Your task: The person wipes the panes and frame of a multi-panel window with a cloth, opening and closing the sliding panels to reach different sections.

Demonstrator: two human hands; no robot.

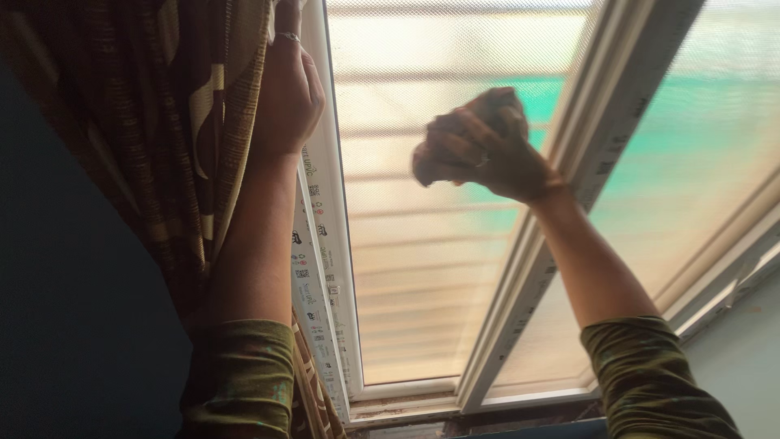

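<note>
The left hand (286,97) was raised against the white window frame (325,211), its fingers curled shut around the edge of the brown patterned curtain (187,122) and holding the fabric back to its left side. The right hand (479,150) was closed in a fist around a bunched brown cloth (487,106), pressed against the mesh screen (422,268) of the window, well to the right of the left hand. The cloth sat at the top of that fist, touching the screen. A ring showed on each hand, and both forearms wore olive sleeves (244,374)
</note>
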